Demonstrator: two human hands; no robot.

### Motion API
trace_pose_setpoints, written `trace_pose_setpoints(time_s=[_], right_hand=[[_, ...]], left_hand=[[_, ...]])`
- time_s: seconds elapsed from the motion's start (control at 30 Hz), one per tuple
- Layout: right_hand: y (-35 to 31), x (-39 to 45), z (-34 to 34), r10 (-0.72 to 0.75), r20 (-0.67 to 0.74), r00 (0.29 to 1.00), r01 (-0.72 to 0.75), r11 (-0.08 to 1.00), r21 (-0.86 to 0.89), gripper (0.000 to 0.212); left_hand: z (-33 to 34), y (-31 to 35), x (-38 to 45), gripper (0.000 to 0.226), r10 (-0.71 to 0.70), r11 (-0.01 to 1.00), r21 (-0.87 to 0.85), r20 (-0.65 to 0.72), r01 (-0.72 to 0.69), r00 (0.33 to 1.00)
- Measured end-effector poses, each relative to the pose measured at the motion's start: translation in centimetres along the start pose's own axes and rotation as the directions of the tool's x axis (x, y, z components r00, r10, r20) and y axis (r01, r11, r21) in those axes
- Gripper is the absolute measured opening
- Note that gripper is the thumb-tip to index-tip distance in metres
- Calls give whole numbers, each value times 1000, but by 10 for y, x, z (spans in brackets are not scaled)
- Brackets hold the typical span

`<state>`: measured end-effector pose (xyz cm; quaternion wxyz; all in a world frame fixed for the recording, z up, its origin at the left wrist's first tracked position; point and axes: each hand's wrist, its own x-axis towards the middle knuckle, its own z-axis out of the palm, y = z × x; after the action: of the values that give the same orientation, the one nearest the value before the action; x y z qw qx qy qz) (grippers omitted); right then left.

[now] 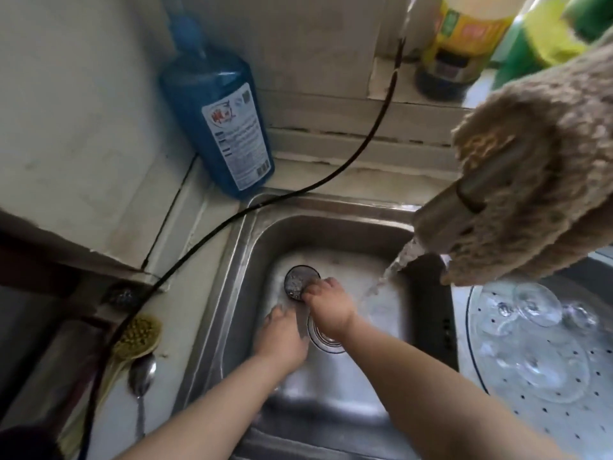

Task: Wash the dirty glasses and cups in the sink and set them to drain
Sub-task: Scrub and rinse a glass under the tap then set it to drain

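- At the bottom of the sink [252, 247], the right hand [328, 308] curls its fingertips over the rim of a round dark strainer [298, 283], which lies on the basin floor just beyond them.
- Just left of those fingers, the left hand [282, 340] reaches down flat, fingers straight and close together, their tips against the wet steel (whether they press on anything, I cannot tell).
- Between the two wrists shows the open drain ring [323, 336], partly hidden by the right hand.
- Just right of the right-hand fingers, a stream of water [388, 273] falls from the tap spout [441, 224], which is draped in a tan shaggy cloth [544, 180].
- Farther right, beyond the sink wall, clear stemmed glasses [537, 303] lie on their sides on a white perforated tray [564, 423].
- Well left of the left hand, a spoon [142, 380] and a yellow-bristled brush [137, 336] lie on the counter.
- Far beyond the fingers, in the corner, stands a blue bottle [215, 121]; a black cable [331, 175] crosses past it.
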<state>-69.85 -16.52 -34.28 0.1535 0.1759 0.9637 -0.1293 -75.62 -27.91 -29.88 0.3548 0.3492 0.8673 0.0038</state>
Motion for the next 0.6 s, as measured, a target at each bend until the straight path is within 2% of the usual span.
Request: trace_pose_setpoints(time_s=[0.13, 0.2, 0.33, 0.43, 0.5, 0.6], right_hand=[[-1, 4, 3, 43, 31, 999, -42, 998, -52, 30], [5, -5, -2, 56, 19, 998, -56, 998, -21, 28], [18, -45, -15, 29, -119, 993, -18, 995, 96, 13], [25, -74, -24, -35, -178, 983, 53, 994, 97, 10], [32, -91, -25, -97, -180, 979, 120, 985, 124, 19], [39, -110, -26, -105, -238, 965, 139, 982, 130, 27]], left_hand=[[-2, -10, 6, 67, 11, 998, -69, 12, -10, 1000], [0, -11, 4, 71, 20, 995, -102, 9, -19, 1000], [7, 2, 1, 97, 53, 972, -229, -7, -54, 999], [6, 23, 4, 107, 139, 901, -404, -81, -160, 987], [6, 32, 10, 105, 219, 832, -498, -112, -245, 969], [11, 39, 17, 88, 332, 810, -476, -105, -341, 937]])
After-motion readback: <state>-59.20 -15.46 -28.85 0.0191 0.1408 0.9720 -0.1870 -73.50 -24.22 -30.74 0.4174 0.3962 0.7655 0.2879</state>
